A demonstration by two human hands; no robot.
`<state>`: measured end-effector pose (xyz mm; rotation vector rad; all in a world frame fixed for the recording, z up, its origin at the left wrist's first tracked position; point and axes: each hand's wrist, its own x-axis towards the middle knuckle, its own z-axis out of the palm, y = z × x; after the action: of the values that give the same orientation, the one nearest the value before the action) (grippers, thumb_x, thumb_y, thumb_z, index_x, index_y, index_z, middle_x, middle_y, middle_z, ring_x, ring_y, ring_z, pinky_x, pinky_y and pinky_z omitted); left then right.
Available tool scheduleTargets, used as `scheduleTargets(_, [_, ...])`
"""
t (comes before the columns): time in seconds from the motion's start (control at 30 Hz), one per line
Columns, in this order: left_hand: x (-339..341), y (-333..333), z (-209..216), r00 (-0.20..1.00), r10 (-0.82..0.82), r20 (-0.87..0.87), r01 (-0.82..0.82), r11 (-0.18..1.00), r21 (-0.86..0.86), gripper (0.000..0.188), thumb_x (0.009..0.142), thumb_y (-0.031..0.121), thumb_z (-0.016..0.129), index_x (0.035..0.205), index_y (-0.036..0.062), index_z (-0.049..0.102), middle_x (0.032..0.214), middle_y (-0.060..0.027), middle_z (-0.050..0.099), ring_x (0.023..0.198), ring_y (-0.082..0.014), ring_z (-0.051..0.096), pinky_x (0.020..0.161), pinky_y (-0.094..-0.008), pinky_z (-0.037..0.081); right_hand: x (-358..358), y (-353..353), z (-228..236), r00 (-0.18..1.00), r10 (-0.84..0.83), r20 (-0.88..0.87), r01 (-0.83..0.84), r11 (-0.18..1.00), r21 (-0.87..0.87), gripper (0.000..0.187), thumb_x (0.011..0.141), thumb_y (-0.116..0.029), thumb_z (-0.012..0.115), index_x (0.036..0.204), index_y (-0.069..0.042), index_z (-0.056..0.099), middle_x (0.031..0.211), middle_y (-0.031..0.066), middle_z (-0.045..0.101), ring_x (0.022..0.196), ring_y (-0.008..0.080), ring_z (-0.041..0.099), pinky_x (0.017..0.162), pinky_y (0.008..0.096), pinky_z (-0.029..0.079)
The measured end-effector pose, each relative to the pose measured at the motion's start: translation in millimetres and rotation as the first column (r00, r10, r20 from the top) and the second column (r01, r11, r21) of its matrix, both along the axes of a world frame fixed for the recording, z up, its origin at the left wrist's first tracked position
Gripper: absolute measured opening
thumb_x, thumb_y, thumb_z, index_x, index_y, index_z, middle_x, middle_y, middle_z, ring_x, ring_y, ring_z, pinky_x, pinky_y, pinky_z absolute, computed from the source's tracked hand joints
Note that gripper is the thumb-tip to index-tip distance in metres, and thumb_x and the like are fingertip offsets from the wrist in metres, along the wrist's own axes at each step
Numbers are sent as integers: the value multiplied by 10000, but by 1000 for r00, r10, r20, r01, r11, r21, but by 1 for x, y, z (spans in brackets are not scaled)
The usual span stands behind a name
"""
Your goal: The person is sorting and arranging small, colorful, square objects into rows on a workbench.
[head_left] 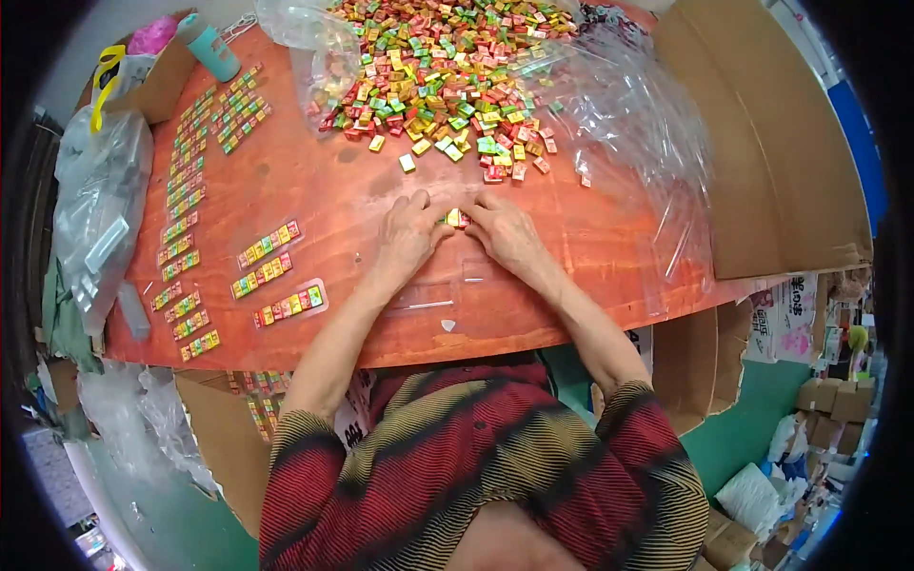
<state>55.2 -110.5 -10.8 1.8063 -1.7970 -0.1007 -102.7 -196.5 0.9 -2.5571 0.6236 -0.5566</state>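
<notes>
At the middle of the red-orange table, my left hand (412, 228) and my right hand (505, 233) meet over a few small coloured boxes (458, 219). Fingertips and thumbs of both hands close on the boxes from either side, partly hiding them. Just beyond spreads a big loose pile of the same little boxes (447, 67) in red, yellow, green and orange. Left of my left forearm lie three short rows of boxes; the nearest row (289, 305) rests in a clear plastic tray (324, 296). A clear, empty-looking tray (422, 297) lies on the table between my forearms.
Many more box rows (190, 238) line the table's left side. Clear plastic sheeting (638, 124) flanks the pile, beside a large cardboard box (762, 143) at right. A light-blue bottle (209, 48) stands far left. Below the front edge, an open carton (228, 428) holds more rows.
</notes>
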Motion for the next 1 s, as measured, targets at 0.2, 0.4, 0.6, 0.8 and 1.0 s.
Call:
scheduleTargets(0.2, [7, 3, 18, 993, -102, -61, 107, 990, 91, 397, 650, 116, 702, 1033, 98, 599, 856, -98, 501, 822, -291, 516, 707, -386, 436, -4, -9, 3, 992, 65, -110, -59, 997, 56, 354, 729, -76, 621, 1075, -65, 545, 914, 133, 517, 873, 316, 528, 742, 387, 435])
scheduleTargets(0.4, [8, 3, 16, 988, -103, -114, 119, 983, 141, 350, 672, 92, 682, 1011, 83, 597, 856, -123, 502, 844, -308, 524, 719, -399, 435, -1, -8, 2, 989, 96, -116, -90, 994, 58, 329, 742, -85, 613, 1064, -64, 548, 919, 134, 516, 867, 318, 528, 738, 391, 435])
scheduleTargets(0.6, [2, 5, 13, 997, 5, -71, -1, 998, 59, 273, 703, 159, 669, 961, 96, 606, 849, -135, 504, 838, -320, 536, 703, -419, 441, 4, 1, 4, 998, -5, -57, 2, 999, -39, 263, 775, -133, 591, 1029, -76, 556, 891, 127, 520, 852, 313, 539, 715, 390, 446])
scheduleTargets(0.8, [-8, 78, 51, 992, 124, -20, -119, 980, 159, 297, 726, 100, 645, 1019, 108, 598, 839, -148, 488, 790, -318, 524, 662, -395, 435, 8, 67, 23, 998, -4, -63, 8, 998, 55, 235, 787, -148, 579, 1009, -79, 547, 864, 130, 517, 816, 313, 544, 676, 388, 454])
scheduleTargets(1.0, [-6, 118, 23, 980, 155, 121, -163, 985, 56, 390, 714, 144, 658, 1087, 84, 560, 859, -141, 487, 777, -303, 507, 662, -378, 428, 4, 100, -1, 1000, 13, -7, -13, 1000, 11, 310, 777, -116, 563, 1068, -21, 514, 941, 155, 527, 827, 314, 537, 669, 379, 457])
